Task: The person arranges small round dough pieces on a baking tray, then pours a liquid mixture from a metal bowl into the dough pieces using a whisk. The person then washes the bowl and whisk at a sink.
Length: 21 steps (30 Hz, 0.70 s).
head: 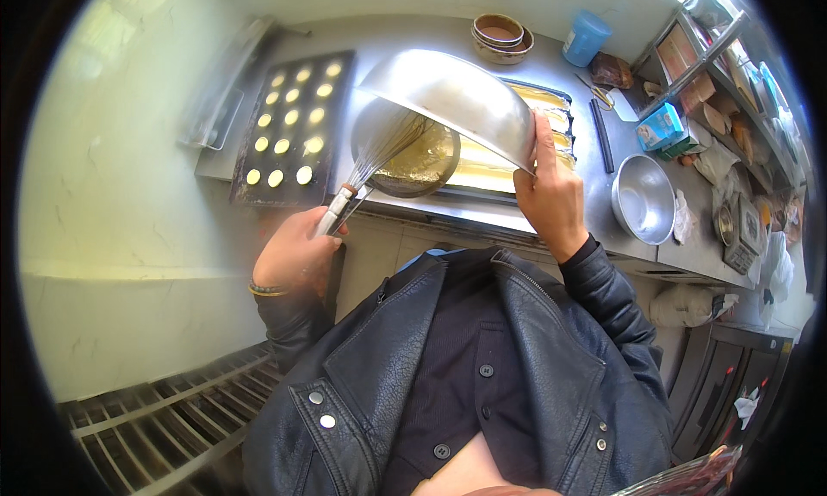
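My left hand grips the handle of a wire whisk. A thin metal handle shows beside the whisk's grip and seems to lead to a round fine-mesh strainer; whether my fingers also hold it is hard to tell. Yellowish liquid or batter shows in the strainer. With my right hand I hold the rim of a steel mixing bowl, tipped on its side above the strainer, its mouth towards the whisk. The whisk's wires reach under the bowl's rim. Partly hidden behind both is a baking tray with pale yellow filling.
A dark baking tray with rows of pale yellow rounds lies at left. Round tins, a blue jug, scissors, a black rod, and a steel bowl stand behind and right. A loaded shelf overhangs the right.
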{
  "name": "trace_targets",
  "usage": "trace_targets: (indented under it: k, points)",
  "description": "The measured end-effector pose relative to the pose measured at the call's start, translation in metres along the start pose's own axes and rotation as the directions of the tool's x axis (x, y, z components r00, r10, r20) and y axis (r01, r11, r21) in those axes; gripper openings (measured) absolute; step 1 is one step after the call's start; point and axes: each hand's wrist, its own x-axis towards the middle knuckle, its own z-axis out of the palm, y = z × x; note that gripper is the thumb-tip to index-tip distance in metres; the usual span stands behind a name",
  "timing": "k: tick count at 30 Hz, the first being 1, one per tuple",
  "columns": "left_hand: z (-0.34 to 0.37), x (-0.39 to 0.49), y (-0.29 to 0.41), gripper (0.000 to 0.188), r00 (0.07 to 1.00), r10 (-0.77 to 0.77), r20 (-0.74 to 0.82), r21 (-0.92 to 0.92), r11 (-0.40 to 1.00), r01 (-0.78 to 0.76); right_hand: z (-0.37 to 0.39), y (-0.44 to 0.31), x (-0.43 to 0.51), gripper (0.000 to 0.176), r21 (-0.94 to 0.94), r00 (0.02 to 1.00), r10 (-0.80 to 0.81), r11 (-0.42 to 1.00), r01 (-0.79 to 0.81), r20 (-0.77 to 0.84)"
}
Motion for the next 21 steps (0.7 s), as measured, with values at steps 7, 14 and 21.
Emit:
trace_targets:
  k: [7,14,21]
  points:
    - [-0.015,-0.011,-0.009,0.023,0.999,-0.052,-0.003,-0.082,0.995,0.051,0.013,-0.016,0.013,0.084,0.005,0.998,-0.061,0.998,0.061,-0.015]
    - [-0.023,-0.021,-0.017,0.022,0.997,-0.055,-0.048,-0.105,0.993,0.049,0.024,-0.028,0.023,0.083,0.037,0.995,-0.100,0.994,0.099,0.025]
    - [-0.035,-0.028,-0.030,0.023,0.997,0.024,-0.071,-0.073,0.997,-0.030,0.034,-0.041,0.034,0.080,0.032,0.988,-0.156,0.987,0.155,0.025]
